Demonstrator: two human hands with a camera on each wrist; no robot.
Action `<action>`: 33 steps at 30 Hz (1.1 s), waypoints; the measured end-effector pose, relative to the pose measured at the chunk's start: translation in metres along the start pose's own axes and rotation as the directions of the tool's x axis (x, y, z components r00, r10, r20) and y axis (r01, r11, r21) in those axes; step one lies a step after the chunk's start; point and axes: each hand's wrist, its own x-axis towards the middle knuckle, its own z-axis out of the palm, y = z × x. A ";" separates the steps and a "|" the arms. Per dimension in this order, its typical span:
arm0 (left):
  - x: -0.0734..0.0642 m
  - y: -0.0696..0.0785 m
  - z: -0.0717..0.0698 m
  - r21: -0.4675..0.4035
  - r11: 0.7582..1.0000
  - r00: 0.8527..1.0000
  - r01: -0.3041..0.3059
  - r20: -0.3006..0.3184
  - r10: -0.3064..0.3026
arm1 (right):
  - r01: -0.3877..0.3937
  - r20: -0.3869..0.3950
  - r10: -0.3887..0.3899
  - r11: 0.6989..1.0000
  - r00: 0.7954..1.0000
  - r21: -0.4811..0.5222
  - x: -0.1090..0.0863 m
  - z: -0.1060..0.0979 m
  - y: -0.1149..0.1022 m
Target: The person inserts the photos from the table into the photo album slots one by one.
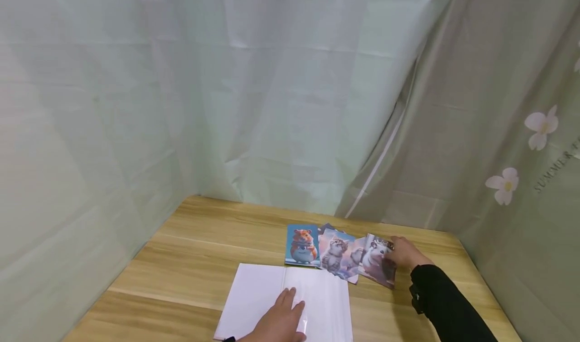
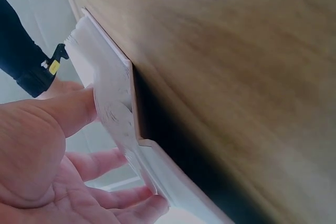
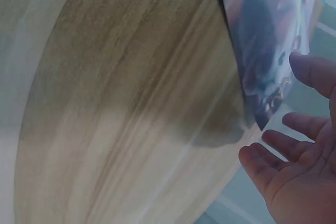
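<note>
An open photo album (image 1: pixel 254 291) with white pages lies at the table's front. My left hand (image 1: pixel 280 319) rests on it near the middle fold, and the left wrist view shows the fingers (image 2: pixel 123 198) stretched along the page edges. At the far right, my right hand (image 1: pixel 405 254) is at the upper right corner of a picture card (image 1: pixel 375 266) showing a pale furry animal. In the right wrist view the thumb (image 3: pixel 312 72) is by the glossy card face (image 3: pixel 257 30); the other fingers are spread near its corner, not curled round it.
Left of that card lie overlapping kitten cards (image 1: pixel 334 251) and a blue hamster card (image 1: pixel 302 246), just behind the album. The wooden table (image 1: pixel 181 261) ends at hanging curtains (image 1: pixel 290 105) behind and on both sides.
</note>
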 end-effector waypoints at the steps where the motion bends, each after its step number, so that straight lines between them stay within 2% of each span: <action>1: 0.000 0.000 0.000 0.009 1.000 1.000 -0.005 -0.007 0.005 | -0.002 -0.001 0.002 1.000 1.000 0.009 0.000 0.001 0.001; 8: 0.001 -0.002 0.005 0.057 0.998 0.999 -0.034 -0.035 0.036 | 0.014 -0.042 -0.015 1.000 0.999 -0.014 0.001 0.008 0.004; 12: 0.001 -0.002 0.004 0.067 0.997 0.998 -0.039 -0.041 0.041 | 0.029 -0.106 -0.031 0.999 0.994 -0.022 0.003 0.011 0.008; 21: 0.001 -0.001 0.002 0.057 0.998 0.999 -0.028 -0.032 0.029 | 0.013 -0.180 0.010 0.992 0.984 0.126 0.011 0.019 0.022; 26: 0.001 -0.001 0.003 0.025 1.000 1.000 -0.009 -0.022 0.009 | 0.063 -0.237 -0.028 0.988 0.971 0.140 0.007 0.015 0.021; 33: 0.000 -0.001 0.004 0.035 0.999 0.999 -0.027 -0.041 0.029 | 0.115 -0.301 -0.073 0.986 0.951 0.121 -0.002 0.004 0.019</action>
